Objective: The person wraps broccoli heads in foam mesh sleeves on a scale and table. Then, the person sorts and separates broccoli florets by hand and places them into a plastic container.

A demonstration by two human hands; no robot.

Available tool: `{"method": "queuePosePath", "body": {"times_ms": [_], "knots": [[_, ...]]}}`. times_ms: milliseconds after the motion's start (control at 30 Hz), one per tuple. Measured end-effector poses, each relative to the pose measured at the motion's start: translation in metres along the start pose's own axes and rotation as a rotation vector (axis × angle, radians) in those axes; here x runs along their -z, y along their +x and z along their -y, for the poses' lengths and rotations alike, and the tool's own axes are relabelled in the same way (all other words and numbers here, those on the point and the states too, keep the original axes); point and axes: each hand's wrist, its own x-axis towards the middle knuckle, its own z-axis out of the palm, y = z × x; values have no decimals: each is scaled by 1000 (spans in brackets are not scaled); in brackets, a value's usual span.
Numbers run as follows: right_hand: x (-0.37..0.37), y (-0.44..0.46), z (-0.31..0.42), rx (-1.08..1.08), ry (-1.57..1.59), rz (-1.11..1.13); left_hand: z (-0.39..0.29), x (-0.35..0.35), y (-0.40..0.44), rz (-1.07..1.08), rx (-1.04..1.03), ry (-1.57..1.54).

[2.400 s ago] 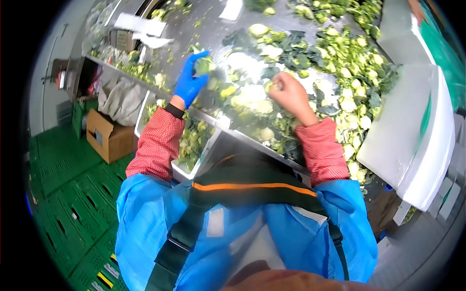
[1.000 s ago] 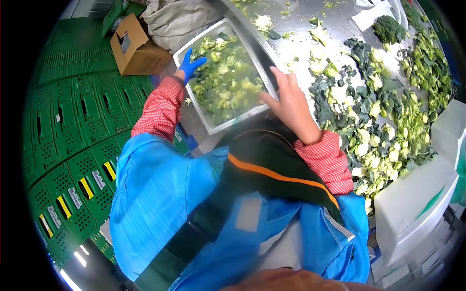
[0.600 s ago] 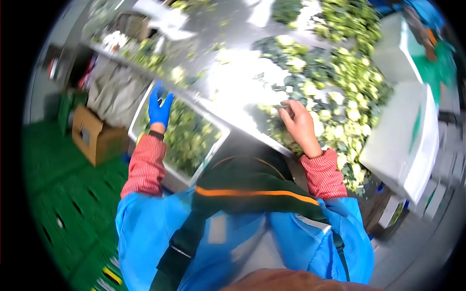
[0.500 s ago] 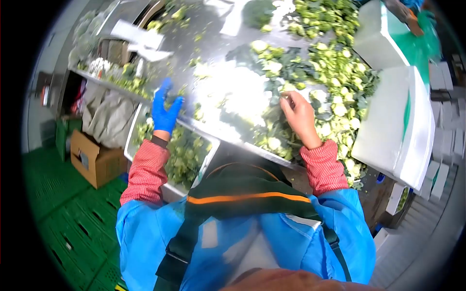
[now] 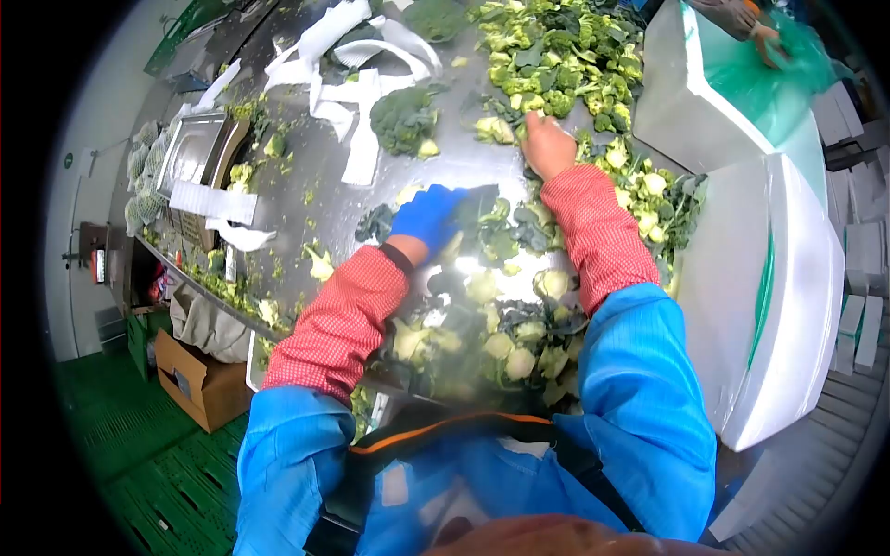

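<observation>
My left hand [image 5: 428, 221], in a blue glove, reaches over the metal table [image 5: 287, 222]. It is beside dark green leaves [image 5: 491, 227] and touches or nearly touches them; its fingers are blurred. Farther forward, my bare right hand [image 5: 549, 144] has curled fingers at the near edge of a heap of broccoli florets [image 5: 565, 56]. What lies inside those fingers is hidden. A whole broccoli head [image 5: 404, 122] rests ahead of my left hand. Cut stalks and leafy trimmings [image 5: 519, 361] lie close to my body.
White foam strips [image 5: 362, 120] lie across the table. White foam boxes [image 5: 769, 287] stand along the right side, one with a green bag [image 5: 769, 83] held by another person's hand [image 5: 765, 42]. A scale [image 5: 195, 153] stands at left, above a cardboard box [image 5: 199, 380] on the green floor.
My left hand has moved right and inward from the table's left edge to the leaves. My right hand has reached forward to the florets, its fingers now curled. The view has shifted too.
</observation>
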Motion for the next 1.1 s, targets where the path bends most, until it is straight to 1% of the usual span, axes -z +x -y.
{"method": "queuePosePath", "body": {"times_ms": [33, 67, 133, 167, 233, 300, 333, 367, 400, 433, 467, 500, 567, 667, 700, 800, 900, 933, 967, 1033, 1100], "knots": [[-2, 1, 2, 29, -16, 17, -2, 2, 3, 33, 62, -38], [1, 3, -3, 63, 1, 53, -3, 4, 3, 27, 77, -61], [37, 15, -5, -35, -74, 96, -9, 10, 6, 49, 144, -91], [51, 24, -10, -87, -111, 113, 0, -1, 7, -20, 87, -101], [60, 47, -32, -168, -34, 159, -14, 15, 22, -68, 159, -185], [53, 69, -51, -160, 2, 227, -19, 27, 59, -225, 216, -603], [36, 85, -63, -168, 37, 371, -15, 29, 83, -336, 113, -718], [29, 90, -66, -161, 78, 400, -6, 25, 116, -386, 59, -723], [24, 96, -68, -154, 118, 427, -3, 27, 148, -419, -35, -639], [20, 101, -68, -146, 157, 455, 2, 27, 178, -345, -5, -498], [23, 103, -65, -167, 209, 499, 14, 20, 209, -274, 23, -450], [27, 103, -62, -193, 246, 502, 12, 17, 229, -236, 78, -280], [1, 114, -77, -77, 165, 514, -1, 12, 264, -160, 182, 60], [20, 111, -63, -275, 538, 657, 1, 4, 296, 218, 94, 69], [24, 105, -59, -312, 689, 658, 2, 2, 293, 203, 54, -58], [27, 87, -56, -312, 1193, 683, 3, 2, 267, 141, -39, -428], [39, 65, -42, -268, 1083, 559, -5, 13, 225, -36, -115, -464], [56, 51, -29, -195, 1028, 468, -9, 21, 205, -113, -201, -481], [71, 36, -15, -211, 1105, 482, -11, 30, 183, -179, -264, -450], [75, 3, 7, 15, 949, 276, -27, 59, 121, -327, -352, -381], [113, -46, 61, 97, 854, 209, -29, 74, 52, -390, -346, -402]]}}
